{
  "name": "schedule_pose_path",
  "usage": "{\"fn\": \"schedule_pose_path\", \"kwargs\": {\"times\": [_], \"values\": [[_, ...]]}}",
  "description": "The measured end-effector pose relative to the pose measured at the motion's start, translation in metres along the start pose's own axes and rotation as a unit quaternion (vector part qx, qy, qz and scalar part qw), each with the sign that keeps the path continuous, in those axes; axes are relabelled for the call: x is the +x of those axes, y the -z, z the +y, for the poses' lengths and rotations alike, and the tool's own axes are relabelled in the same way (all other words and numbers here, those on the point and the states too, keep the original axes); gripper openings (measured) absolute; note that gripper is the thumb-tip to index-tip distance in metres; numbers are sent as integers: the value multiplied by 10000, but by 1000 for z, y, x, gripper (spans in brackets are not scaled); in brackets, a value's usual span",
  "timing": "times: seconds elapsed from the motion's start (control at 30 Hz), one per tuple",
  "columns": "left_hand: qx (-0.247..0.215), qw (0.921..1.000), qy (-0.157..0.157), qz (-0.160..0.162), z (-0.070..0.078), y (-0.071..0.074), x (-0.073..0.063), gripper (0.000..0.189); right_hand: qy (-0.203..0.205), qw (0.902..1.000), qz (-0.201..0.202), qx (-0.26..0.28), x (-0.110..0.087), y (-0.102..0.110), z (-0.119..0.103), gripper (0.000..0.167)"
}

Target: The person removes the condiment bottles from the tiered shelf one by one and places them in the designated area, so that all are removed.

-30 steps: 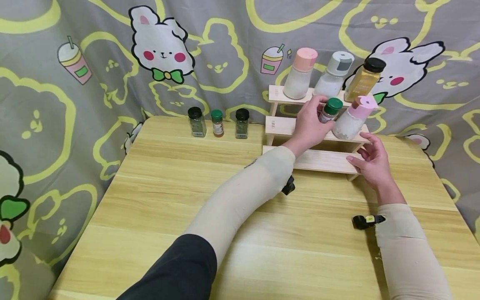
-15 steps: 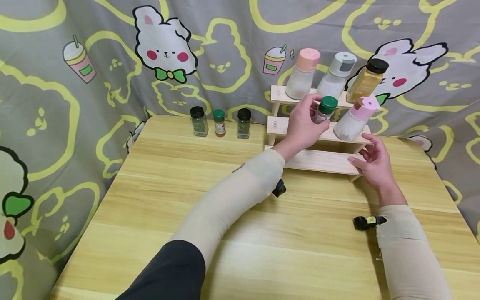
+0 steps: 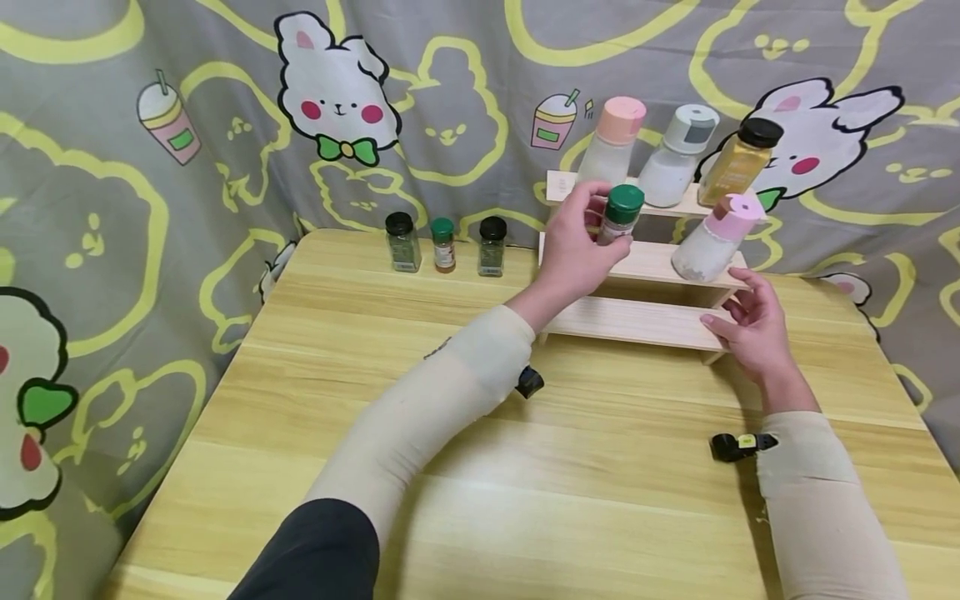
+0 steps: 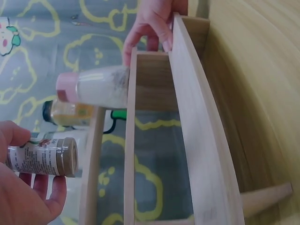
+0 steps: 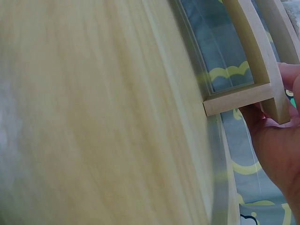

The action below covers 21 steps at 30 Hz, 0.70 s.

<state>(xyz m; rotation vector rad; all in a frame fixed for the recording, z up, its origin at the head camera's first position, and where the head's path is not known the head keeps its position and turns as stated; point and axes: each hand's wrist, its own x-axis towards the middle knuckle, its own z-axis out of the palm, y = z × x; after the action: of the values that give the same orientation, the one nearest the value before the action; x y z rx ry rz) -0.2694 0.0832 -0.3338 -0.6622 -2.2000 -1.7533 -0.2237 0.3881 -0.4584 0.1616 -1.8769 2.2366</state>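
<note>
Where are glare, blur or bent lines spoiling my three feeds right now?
Head: mostly crisp, with pale glare on the tabletop and a shadow beside the right sleeve; left wrist: soft and hazy, fine print on the held green-capped spice jar unreadable, wooden rack's front board bowed, likely lens distortion; right wrist: blurry wood grain, whitish sheen at the left edge.

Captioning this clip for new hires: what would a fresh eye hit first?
Likely the green-capped jar in the left hand, held up at the left part of the three-tier wooden rack in the head view. Next, the pink-lidded shaker at the right end of the middle tier, just above the right hand gripping the rack. The cartoon rabbit-print curtain behind the table also grabs attention.
</note>
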Motion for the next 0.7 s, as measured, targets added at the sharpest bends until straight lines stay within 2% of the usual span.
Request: {"fn": "schedule_pose_path", "kwargs": {"times": [0.23,0.47,0.7], "values": [[-206,9994,54,264,-6,23,-8,55,-23,10000,-9,-2,0,0,0,81],[-85,9979,128,629,-14,46,-15,55,-80,9999,27,-131,0,-1,-2,81],[-235,9941,364,999,-31,67,-24,55,-168,9996,96,-213,-1,-2,-2,81]]}}
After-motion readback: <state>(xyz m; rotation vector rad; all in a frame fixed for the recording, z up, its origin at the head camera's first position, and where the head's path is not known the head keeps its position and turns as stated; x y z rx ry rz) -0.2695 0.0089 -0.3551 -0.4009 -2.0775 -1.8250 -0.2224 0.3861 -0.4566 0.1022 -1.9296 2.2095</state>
